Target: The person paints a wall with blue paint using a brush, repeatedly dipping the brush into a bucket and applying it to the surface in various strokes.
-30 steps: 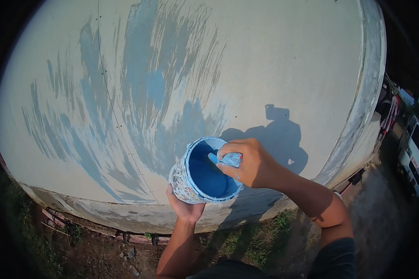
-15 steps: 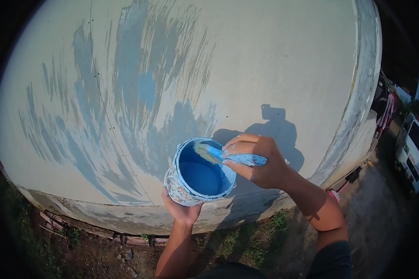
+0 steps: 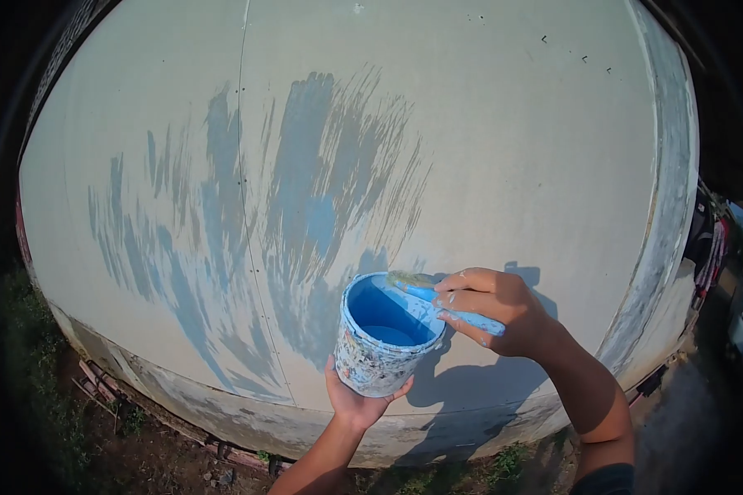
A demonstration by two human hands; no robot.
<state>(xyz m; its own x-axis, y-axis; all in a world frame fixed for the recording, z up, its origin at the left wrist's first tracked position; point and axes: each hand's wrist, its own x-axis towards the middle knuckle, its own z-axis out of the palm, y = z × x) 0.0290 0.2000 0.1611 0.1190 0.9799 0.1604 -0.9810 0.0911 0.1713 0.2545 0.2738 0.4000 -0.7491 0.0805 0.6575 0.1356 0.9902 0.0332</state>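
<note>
My left hand (image 3: 362, 403) cups a paint-spattered white bucket (image 3: 380, 363) from below, its fingers wrapped round the base. Blue paint (image 3: 396, 336) lies in the bottom of the tilted bucket. Over the bucket's right rim, my right hand (image 3: 504, 309) grips the blue, paint-smeared handle of a paintbrush (image 3: 419, 289). The pale bristles point left and overlap the far rim in this view. Flecks of paint dot the right fingers. Behind the bucket stands a pale wall (image 3: 504, 165) with streaky blue-grey brush strokes (image 3: 301, 181) on its left half.
A grey corner strip (image 3: 673, 165) edges the wall at right. Along its foot run a rough base (image 3: 182, 384) and reddish bars (image 3: 99, 384) on weedy soil (image 3: 49, 396). Hanging cloths (image 3: 710, 247) show beyond the corner. My shadow falls across the wall.
The view has tilted up and shifted left, showing more of the wall top. The brush has risen from inside the bucket to its rim. Both hands keep their hold.
</note>
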